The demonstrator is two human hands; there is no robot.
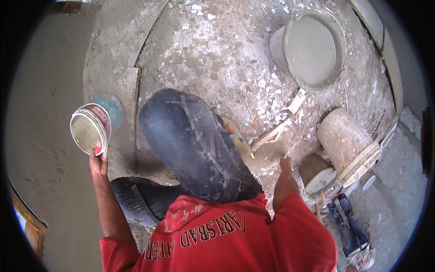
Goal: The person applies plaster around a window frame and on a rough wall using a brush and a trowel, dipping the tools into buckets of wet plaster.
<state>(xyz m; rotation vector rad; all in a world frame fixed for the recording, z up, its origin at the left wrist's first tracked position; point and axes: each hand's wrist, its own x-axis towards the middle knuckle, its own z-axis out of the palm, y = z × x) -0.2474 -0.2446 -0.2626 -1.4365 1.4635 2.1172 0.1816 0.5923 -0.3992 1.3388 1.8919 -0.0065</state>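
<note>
My left hand (99, 164), out to the left, grips the rim of a small plastic bucket (115, 111). The bucket has a white rim and blue and red print, and it is tilted so its mouth faces me. Grey residue coats its inside. Lower and to the right, my right hand (285, 164) hangs at the end of an outstretched arm with its fingers closed. Whatever it may hold is hidden. Close by lie a wooden stick (272, 133) and a dark, mortar-smeared bucket (313, 171).
A large bucket (278, 47) of grey wet mix stands at the far right. Below it leans a dirty pale bucket (344, 136). Rubble and white chips litter the ground (204, 50). A grey plastered surface (50, 113) runs along the left. Dark trousers (349, 222) show at lower right.
</note>
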